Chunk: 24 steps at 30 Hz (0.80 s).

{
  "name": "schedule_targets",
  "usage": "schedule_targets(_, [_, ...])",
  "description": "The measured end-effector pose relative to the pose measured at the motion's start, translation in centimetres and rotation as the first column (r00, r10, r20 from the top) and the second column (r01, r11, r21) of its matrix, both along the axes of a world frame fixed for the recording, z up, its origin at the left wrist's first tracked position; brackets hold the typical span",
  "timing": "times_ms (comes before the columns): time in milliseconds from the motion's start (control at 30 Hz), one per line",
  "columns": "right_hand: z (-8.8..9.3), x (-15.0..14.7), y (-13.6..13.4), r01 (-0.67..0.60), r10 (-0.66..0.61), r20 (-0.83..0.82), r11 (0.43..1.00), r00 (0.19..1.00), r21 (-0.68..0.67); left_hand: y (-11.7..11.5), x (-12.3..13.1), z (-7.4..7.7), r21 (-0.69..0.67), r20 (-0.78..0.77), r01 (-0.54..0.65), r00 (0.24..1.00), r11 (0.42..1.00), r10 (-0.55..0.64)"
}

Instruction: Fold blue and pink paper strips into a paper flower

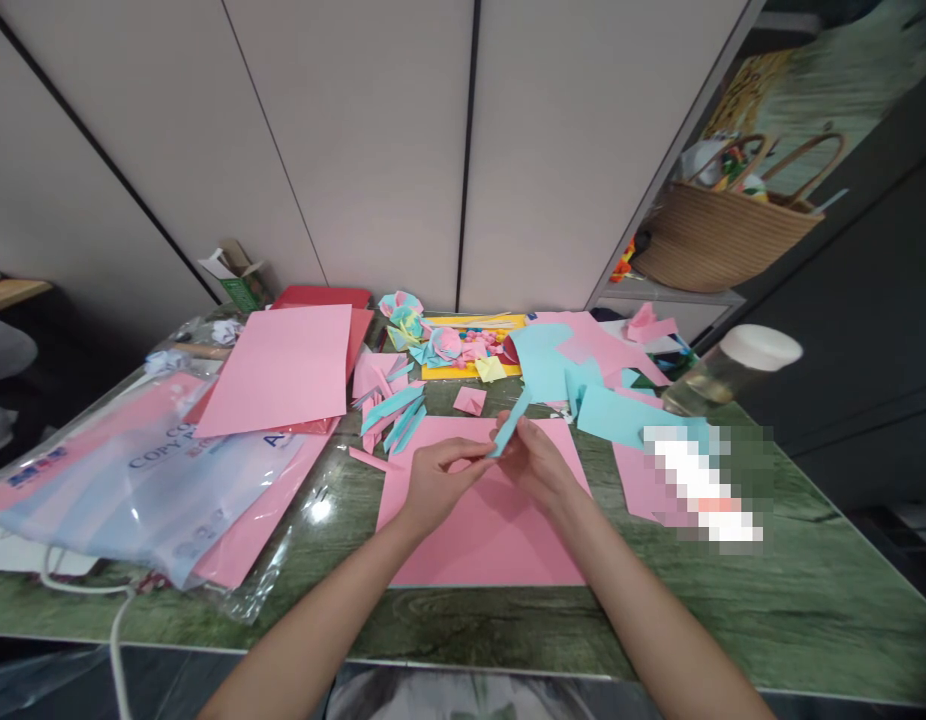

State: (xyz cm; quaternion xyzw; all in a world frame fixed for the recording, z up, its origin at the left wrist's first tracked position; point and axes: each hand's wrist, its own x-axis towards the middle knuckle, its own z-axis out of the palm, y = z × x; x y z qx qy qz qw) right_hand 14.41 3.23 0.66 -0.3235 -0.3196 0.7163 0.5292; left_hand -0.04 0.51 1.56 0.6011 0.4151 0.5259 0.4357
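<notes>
A narrow blue paper strip (pixel 514 418) slants upward between my two hands. My left hand (pixel 442 482) pinches its lower end between thumb and fingers. Around the strip's middle, the fingers of my right hand (pixel 538 458) are closed, partly hidden behind it. Both hands are above a large pink paper sheet (pixel 478 545) lying flat on the table. Just beyond them sits a small folded pink paper square (pixel 470 401). A pile of pink and blue strips (pixel 394 408) lies to the left of the sheet.
At left, a pink sheet (pixel 283 365) rests on a plastic copy-paper bag (pixel 155 470). Paper flowers (pixel 440 345) and a yellow tray (pixel 433 372) stand at the back. To the right are blue paper scraps (pixel 542 360), a white-lidded bottle (pixel 722 375) and a woven basket (pixel 722 235).
</notes>
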Motion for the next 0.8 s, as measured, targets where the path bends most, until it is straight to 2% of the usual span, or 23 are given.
schedule_targets(167, [-0.5,0.0,0.1,0.032,-0.032,0.004,0.999,0.999,0.005,0.0,0.0,0.2,0.021,-0.009,-0.007,1.000,1.000,0.008])
schedule_targets(467, [-0.6,-0.1,0.1,0.073,-0.073,0.028,0.997,0.997,0.012,0.2,-0.1,-0.1,-0.062,0.021,0.038,0.999,0.997,-0.037])
schedule_targets(633, [-0.3,0.6,0.4,0.027,-0.057,0.257,0.993,0.965,0.118,1.0,-0.5,0.0,-0.154,0.055,0.210,0.977,0.966,-0.204])
schedule_targets(700, [0.1,0.7,0.4,-0.024,-0.059,0.405,0.980,0.912,0.196,1.3,-0.7,0.3,-0.142,0.094,0.206,0.977,0.968,-0.194])
schedule_targets(800, [1.0,0.5,-0.1,-0.143,-0.061,0.609,0.949,0.791,0.282,1.5,-0.9,0.5,-0.128,0.120,0.162,0.982,0.979,-0.146])
